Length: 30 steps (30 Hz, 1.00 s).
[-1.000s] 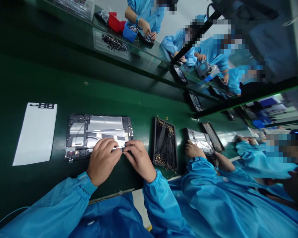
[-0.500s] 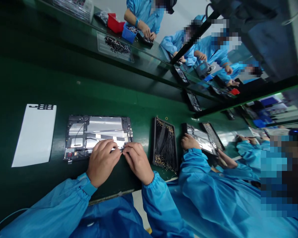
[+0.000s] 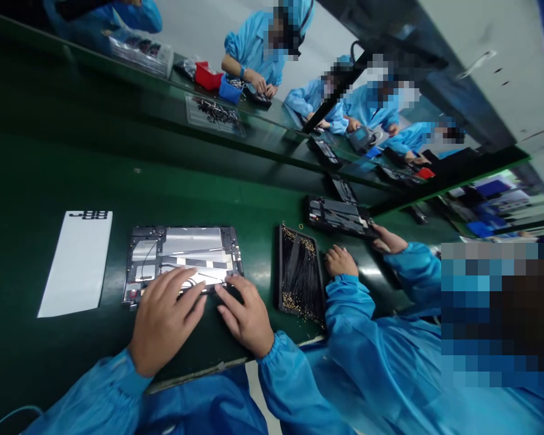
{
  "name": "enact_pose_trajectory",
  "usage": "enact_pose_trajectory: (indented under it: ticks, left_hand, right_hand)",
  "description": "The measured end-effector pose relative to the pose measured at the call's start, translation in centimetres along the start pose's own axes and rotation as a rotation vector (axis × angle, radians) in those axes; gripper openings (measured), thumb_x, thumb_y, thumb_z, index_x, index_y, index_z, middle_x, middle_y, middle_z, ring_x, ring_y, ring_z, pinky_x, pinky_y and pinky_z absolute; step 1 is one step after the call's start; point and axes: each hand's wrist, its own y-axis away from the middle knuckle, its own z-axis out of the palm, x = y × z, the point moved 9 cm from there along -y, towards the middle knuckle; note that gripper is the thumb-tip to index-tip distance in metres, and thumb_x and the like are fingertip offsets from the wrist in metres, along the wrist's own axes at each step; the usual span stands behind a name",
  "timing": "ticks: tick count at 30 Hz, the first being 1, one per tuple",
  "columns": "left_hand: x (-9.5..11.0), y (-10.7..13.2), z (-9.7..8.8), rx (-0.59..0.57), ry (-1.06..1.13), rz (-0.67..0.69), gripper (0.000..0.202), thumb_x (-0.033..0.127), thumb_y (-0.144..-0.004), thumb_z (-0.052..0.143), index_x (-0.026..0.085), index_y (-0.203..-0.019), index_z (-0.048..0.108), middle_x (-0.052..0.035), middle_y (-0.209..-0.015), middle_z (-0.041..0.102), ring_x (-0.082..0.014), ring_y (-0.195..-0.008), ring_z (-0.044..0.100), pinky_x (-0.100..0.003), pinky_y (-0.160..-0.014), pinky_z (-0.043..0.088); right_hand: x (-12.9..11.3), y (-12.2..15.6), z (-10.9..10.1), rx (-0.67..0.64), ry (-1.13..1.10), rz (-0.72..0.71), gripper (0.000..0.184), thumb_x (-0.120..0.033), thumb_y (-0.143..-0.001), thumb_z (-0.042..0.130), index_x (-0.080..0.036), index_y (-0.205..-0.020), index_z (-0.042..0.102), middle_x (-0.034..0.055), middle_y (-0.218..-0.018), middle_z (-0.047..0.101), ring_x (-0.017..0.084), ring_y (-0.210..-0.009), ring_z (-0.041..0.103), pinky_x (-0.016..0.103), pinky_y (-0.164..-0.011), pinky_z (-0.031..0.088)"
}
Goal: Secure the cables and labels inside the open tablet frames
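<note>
An opened tablet (image 3: 194, 238) with silver battery plates and a black frame lies on the green bench before me. My left hand (image 3: 165, 317) reaches over its near edge, fingers spread and partly covering the lower left part. My right hand (image 3: 249, 317) is at the near right edge, with fingertips touching the frame and thumb apart from the index finger. A thin black cable shows on the tablet between the hands. I see nothing gripped in either hand. What lies under the left palm is hidden.
A black tray of thin cables (image 3: 299, 272) with gold ends stands to my right. A white sheet (image 3: 79, 266) with black stickers lies left. A co-worker's hand (image 3: 390, 238) holds another opened device (image 3: 338, 214). A glass shelf (image 3: 272, 124) runs behind.
My left hand has moved left and spread its fingers; my right fingers have parted from their pinch at the tablet edge. The co-worker's device has moved back and left. The view has shifted.
</note>
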Motion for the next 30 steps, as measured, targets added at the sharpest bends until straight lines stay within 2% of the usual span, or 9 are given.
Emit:
enact_pose_trajectory:
  ticks: [4,8,11,15,18,23,26,28,30]
  left_hand:
    - [-4.9,2.1,-3.2,0.064,-0.001,-0.297,0.039,0.04,-0.098,0.05,0.026,-0.134,0.054,-0.0101,-0.146,0.048,-0.0329,-0.136,0.045,-0.053,-0.113,0.04]
    - [-9.6,5.5,-3.1,0.007,0.088,-0.583,0.074,0.065,-0.092,0.048,0.024,-0.152,0.031,-0.0129,-0.16,0.028,-0.0374,-0.145,0.032,-0.058,-0.117,0.036]
    - [-10.6,7.1,-1.6,-0.099,0.134,-0.555,0.077,0.07,-0.09,0.047,0.027,-0.152,0.032,-0.0112,-0.156,0.036,-0.0364,-0.142,0.038,-0.057,-0.115,0.041]
    - [-11.0,7.5,-0.9,-0.109,0.065,-0.475,0.062,0.062,-0.095,0.041,0.032,-0.149,0.038,-0.0073,-0.155,0.039,-0.0342,-0.14,0.041,-0.055,-0.111,0.045]
    - [-12.2,6.3,-0.5,-0.086,0.061,-0.431,0.063,0.06,-0.094,0.043,0.029,-0.149,0.04,-0.0096,-0.153,0.042,-0.0344,-0.137,0.044,-0.053,-0.108,0.048]
    - [-15.5,1.8,1.1,-0.071,0.104,-0.397,0.069,0.058,-0.089,0.047,0.017,-0.144,0.046,-0.0177,-0.15,0.045,-0.0377,-0.136,0.046,-0.057,-0.111,0.043]
    - [-15.0,-0.5,-0.1,-0.036,0.138,-0.436,0.073,0.064,-0.085,0.049,0.014,-0.139,0.052,-0.0204,-0.151,0.042,-0.0413,-0.136,0.044,-0.062,-0.112,0.041]
    - [-12.6,-0.8,-3.2,0.041,0.185,-0.443,0.065,0.065,-0.086,0.052,0.021,-0.132,0.059,-0.0142,-0.152,0.043,-0.0386,-0.136,0.046,-0.059,-0.111,0.044]
    - [-9.4,0.3,-7.1,0.133,0.283,-0.421,0.041,0.057,-0.091,0.054,0.031,-0.122,0.064,-0.0036,-0.144,0.053,-0.0284,-0.13,0.054,-0.046,-0.108,0.051]
  right_hand:
    - [-0.1,0.1,0.1,0.009,-0.001,0.029,0.042,-0.026,-0.098,0.056,-0.025,-0.14,0.057,0.0145,-0.138,0.052,0.03,-0.129,0.05,0.051,-0.104,0.05]
    - [2.3,1.0,-0.2,0.077,-0.087,0.213,0.059,-0.034,-0.099,0.056,-0.028,-0.154,0.037,0.0135,-0.155,0.037,0.034,-0.14,0.04,0.058,-0.111,0.041]
    - [4.1,1.7,0.6,0.072,-0.078,0.328,0.07,-0.036,-0.098,0.058,-0.029,-0.159,0.025,0.014,-0.158,0.036,0.034,-0.141,0.041,0.057,-0.111,0.043]
    - [4.2,1.6,1.4,0.089,-0.051,0.274,0.053,-0.027,-0.101,0.053,-0.034,-0.152,0.041,0.0107,-0.155,0.042,0.031,-0.135,0.049,0.051,-0.108,0.047]
    - [4.9,0.7,1.8,0.124,-0.048,0.289,0.051,-0.027,-0.1,0.055,-0.032,-0.15,0.046,0.0118,-0.153,0.044,0.031,-0.133,0.05,0.051,-0.107,0.048]
    - [7.1,-2.9,2.6,0.184,-0.072,0.32,0.049,-0.021,-0.096,0.059,-0.026,-0.145,0.052,0.0136,-0.148,0.049,0.03,-0.129,0.051,0.051,-0.108,0.048]
    - [7.1,-4.3,2.3,0.222,-0.066,0.308,0.052,-0.019,-0.094,0.06,-0.023,-0.145,0.05,0.0157,-0.147,0.048,0.031,-0.129,0.05,0.052,-0.107,0.048]
    - [5.9,-4.4,1.6,0.254,-0.049,0.278,0.058,-0.021,-0.094,0.061,-0.022,-0.149,0.043,0.0171,-0.151,0.042,0.032,-0.134,0.045,0.054,-0.107,0.047]
    - [3.6,-4.0,1.2,0.276,-0.048,0.197,0.057,-0.022,-0.095,0.06,-0.022,-0.149,0.042,0.0173,-0.151,0.042,0.032,-0.135,0.044,0.053,-0.106,0.048]
